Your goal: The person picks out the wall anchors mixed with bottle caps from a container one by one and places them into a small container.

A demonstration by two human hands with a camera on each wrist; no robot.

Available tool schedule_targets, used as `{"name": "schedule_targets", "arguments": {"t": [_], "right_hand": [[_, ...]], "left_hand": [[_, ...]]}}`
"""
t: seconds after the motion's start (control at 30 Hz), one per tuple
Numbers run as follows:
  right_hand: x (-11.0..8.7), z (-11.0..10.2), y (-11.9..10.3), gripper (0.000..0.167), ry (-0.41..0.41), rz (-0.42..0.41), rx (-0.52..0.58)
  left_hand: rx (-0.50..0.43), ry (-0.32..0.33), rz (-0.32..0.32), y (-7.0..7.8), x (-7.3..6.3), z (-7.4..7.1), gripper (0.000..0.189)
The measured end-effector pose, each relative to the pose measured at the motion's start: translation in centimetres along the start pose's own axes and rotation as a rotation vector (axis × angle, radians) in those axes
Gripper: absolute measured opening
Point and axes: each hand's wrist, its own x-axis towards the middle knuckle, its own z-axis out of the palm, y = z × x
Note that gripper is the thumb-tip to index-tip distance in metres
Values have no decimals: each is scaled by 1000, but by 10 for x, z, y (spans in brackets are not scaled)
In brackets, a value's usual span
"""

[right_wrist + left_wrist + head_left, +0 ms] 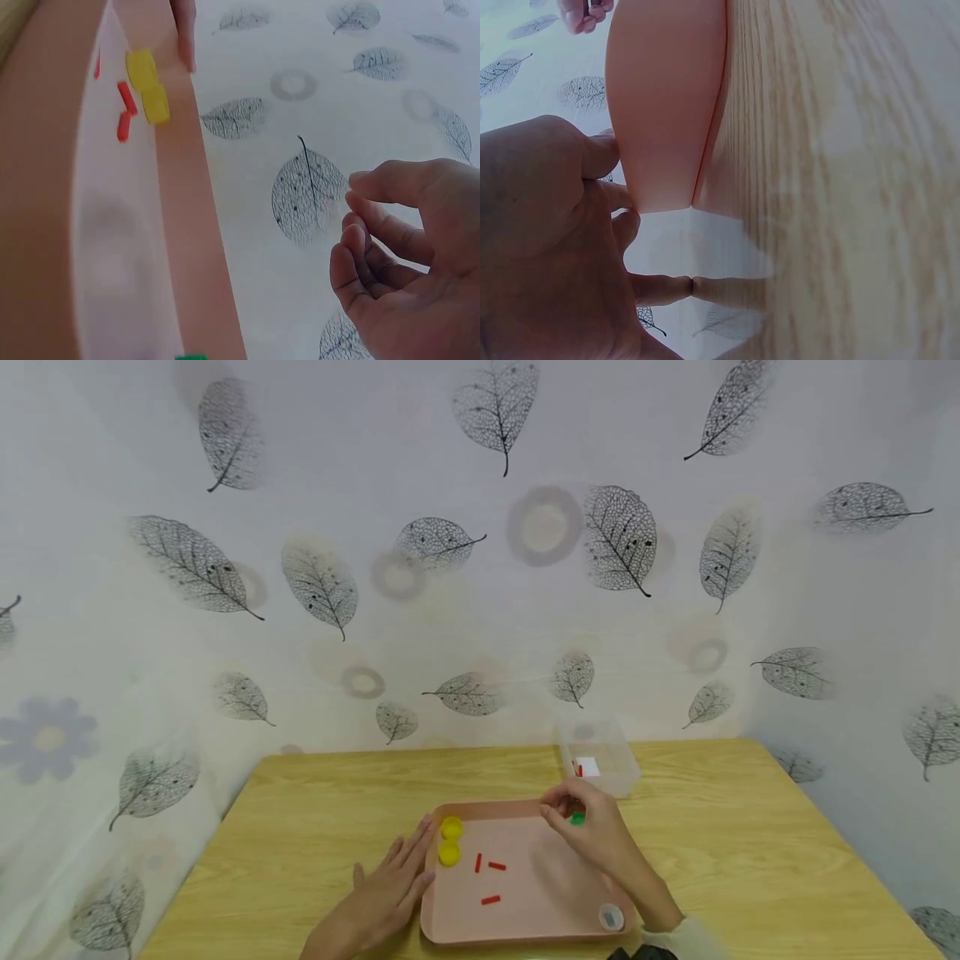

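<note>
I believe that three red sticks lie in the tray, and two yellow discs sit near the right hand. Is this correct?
Not quite: in the head view, the two yellow discs sit near the left hand. Three red sticks do lie in the tray.

Indoor tabletop nook; home vs. studio etc. can't be told. Leaf-print backdrop (510,618) hangs behind & at both sides of a wood-grain table (300,827).

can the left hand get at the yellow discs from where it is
Probably yes: the left hand touches the pink tray right beside the yellow discs, and only the tray's side wall stands between.
</note>
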Motion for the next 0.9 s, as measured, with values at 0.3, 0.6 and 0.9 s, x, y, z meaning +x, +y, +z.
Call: {"name": "schedule_targets", "arguments": {"t": [0.3, 0.6, 0.9], "right_hand": [[-6, 27, -4, 10, -47, -79, 8], [-21, 51, 4, 5, -318, 136, 72], [-29, 58, 3, 7, -540, 211, 64]], "left_hand": [[-6, -5, -9, 1, 1, -1, 62], [-5, -11, -22, 0, 1, 2, 62], [7, -7, -25, -2, 2, 0, 62]]}}
